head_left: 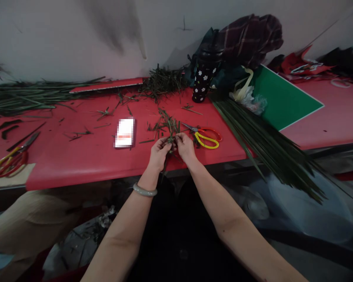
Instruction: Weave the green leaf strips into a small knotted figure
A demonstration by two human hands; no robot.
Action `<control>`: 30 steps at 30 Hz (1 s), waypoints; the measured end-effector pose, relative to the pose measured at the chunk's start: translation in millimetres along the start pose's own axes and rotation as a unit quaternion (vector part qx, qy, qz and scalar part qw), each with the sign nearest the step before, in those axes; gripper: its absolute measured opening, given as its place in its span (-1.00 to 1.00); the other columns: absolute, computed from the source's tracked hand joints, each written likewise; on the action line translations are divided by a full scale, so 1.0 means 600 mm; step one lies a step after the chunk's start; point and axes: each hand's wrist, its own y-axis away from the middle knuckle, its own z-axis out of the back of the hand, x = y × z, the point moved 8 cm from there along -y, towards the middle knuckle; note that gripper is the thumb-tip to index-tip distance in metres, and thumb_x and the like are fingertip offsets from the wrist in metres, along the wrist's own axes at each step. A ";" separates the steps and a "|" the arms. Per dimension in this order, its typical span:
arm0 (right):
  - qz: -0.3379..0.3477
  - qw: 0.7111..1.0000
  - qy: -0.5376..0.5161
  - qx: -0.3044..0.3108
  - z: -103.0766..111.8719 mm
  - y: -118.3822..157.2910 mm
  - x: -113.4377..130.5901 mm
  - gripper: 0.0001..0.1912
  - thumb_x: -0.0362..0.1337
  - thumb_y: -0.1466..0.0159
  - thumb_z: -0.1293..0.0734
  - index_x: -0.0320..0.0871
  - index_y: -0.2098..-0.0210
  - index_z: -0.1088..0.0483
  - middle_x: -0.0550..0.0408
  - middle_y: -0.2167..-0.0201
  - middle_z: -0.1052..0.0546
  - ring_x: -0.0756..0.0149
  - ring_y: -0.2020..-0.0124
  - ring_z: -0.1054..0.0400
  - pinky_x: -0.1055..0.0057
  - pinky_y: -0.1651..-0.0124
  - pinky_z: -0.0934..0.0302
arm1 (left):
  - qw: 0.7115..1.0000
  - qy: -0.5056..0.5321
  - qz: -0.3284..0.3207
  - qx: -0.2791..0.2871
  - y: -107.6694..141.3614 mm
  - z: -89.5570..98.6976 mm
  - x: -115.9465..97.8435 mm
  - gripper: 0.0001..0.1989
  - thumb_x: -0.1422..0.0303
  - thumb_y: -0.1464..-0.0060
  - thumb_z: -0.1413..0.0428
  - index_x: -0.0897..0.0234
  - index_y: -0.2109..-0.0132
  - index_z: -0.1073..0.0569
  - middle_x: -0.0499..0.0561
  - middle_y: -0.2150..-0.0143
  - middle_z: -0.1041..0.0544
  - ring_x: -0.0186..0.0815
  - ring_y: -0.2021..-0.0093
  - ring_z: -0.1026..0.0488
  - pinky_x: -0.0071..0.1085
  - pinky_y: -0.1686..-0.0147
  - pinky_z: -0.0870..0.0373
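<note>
Near the front edge of the red-covered table [85, 156], my left hand [161, 150] pinches a small knotted piece of green leaf strips [170, 139]. My right hand [184, 147] is closed on the same piece from the other side, its thumb and fingertips close to those of my left hand. Short cut leaf bits [164, 119] lie just beyond my fingers. Scissors with one red and one yellow handle [207, 138] rest right beside my right hand, blades pointing left. The fine shape of the knotted piece is too small to tell.
A blurred-out white phone-like object [125, 133] lies left of my hands. Another pair of scissors [13, 158] is at far left. Long leaves [264, 141] overhang the edge at right. Behind stand a black flowered tumbler [204, 74], a leaf pile [163, 82] and a green board [285, 100].
</note>
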 end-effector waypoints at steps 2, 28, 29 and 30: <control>-0.004 1.000 -0.007 -0.002 0.000 0.000 -0.001 -0.84 -0.21 -0.13 -0.15 -0.13 0.41 -0.30 0.14 0.49 -0.43 0.36 0.43 -0.29 0.39 0.29 -0.16 | 1.000 -0.004 0.000 0.001 0.000 0.000 0.000 -0.70 0.41 0.29 -0.24 0.31 0.30 -0.42 -0.07 0.47 -0.48 -0.47 0.50 -0.41 -0.48 0.42 -0.37; -0.002 0.986 -0.167 0.017 -0.008 0.014 0.010 -0.76 -0.13 -0.11 -0.22 -0.12 0.28 -0.31 0.16 0.43 -0.41 0.42 0.42 -0.32 0.42 0.31 -0.27 | 0.999 0.030 0.000 -0.030 -0.004 0.014 0.003 -0.76 0.44 0.24 -0.19 0.27 0.29 -0.46 -0.06 0.38 -0.51 -0.47 0.45 -0.42 -0.45 0.31 -0.37; 0.004 0.985 -0.171 0.029 -0.009 0.017 0.016 -0.76 -0.12 -0.11 -0.23 -0.13 0.31 -0.31 0.15 0.43 -0.41 0.42 0.43 -0.32 0.42 0.32 -0.27 | 0.999 0.027 -0.009 -0.042 -0.005 0.017 0.002 -0.77 0.43 0.23 -0.19 0.28 0.30 -0.46 -0.06 0.39 -0.51 -0.47 0.44 -0.42 -0.46 0.31 -0.37; 0.011 0.985 -0.165 0.040 -0.010 0.020 0.022 -0.77 -0.12 -0.09 -0.25 -0.14 0.34 -0.32 0.15 0.44 -0.41 0.42 0.44 -0.31 0.42 0.32 -0.27 | 0.998 0.023 -0.017 -0.052 -0.005 0.019 0.001 -0.79 0.43 0.23 -0.19 0.28 0.32 -0.47 -0.06 0.39 -0.51 -0.48 0.43 -0.42 -0.47 0.30 -0.36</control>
